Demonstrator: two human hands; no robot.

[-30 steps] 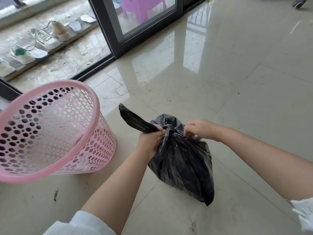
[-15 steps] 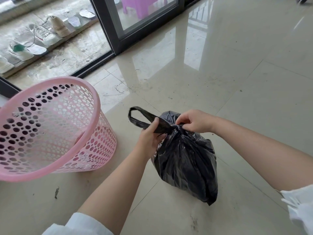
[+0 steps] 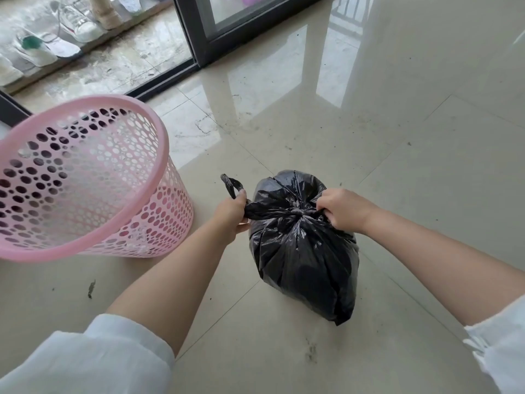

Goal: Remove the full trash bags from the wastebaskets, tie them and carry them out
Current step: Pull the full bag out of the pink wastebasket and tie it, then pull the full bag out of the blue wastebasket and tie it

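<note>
A full black trash bag [image 3: 304, 257] stands on the tiled floor at the centre of the head view. Its neck is gathered into a knot on top. My left hand [image 3: 231, 214] grips the bag's left handle strip, whose looped end sticks out past my fist. My right hand [image 3: 345, 210] grips the right handle strip at the other side of the knot. The two hands hold the strips apart, left and right. A pink perforated wastebasket [image 3: 159, 155] stands at the left with no bag inside it.
A dark-framed sliding glass door [image 3: 199, 44] runs along the far side. Beyond its track [image 3: 162, 81], several shoes [image 3: 76, 24] lie on a stone ledge. Glossy beige tiles [image 3: 397, 137] stretch to the right and front, with small dirt marks.
Both hands have moved apart from the bag's top, drawing the handle strips out sideways. The knot now sits tight on the neck. The view has shifted down slightly.
</note>
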